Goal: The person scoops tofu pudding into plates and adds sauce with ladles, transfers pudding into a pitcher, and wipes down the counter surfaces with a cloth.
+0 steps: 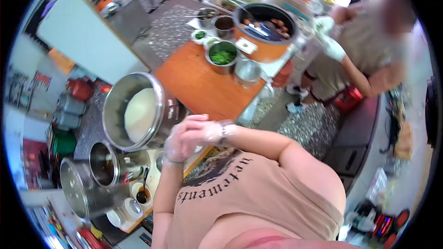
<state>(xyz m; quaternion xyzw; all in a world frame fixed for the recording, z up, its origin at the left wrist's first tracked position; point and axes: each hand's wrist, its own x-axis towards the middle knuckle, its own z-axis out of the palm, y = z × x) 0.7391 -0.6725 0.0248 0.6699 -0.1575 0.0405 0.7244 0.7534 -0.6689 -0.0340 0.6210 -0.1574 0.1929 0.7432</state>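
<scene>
Just in front of us, our plastic-gloved right hand (203,132) and left hand (175,146) press together, fingers overlapping; we cannot tell whether they hold anything. Beside them we see a big metal pot (113,113) with white food (140,115) inside, then the table (212,85), carrying a small pot (226,70) of chopped greens (222,56).

Centre: we touch gloved left hand (176,142) to right hand (203,132) | left: metal pot (114,110) | upper centre: orange bench (212,85)
</scene>
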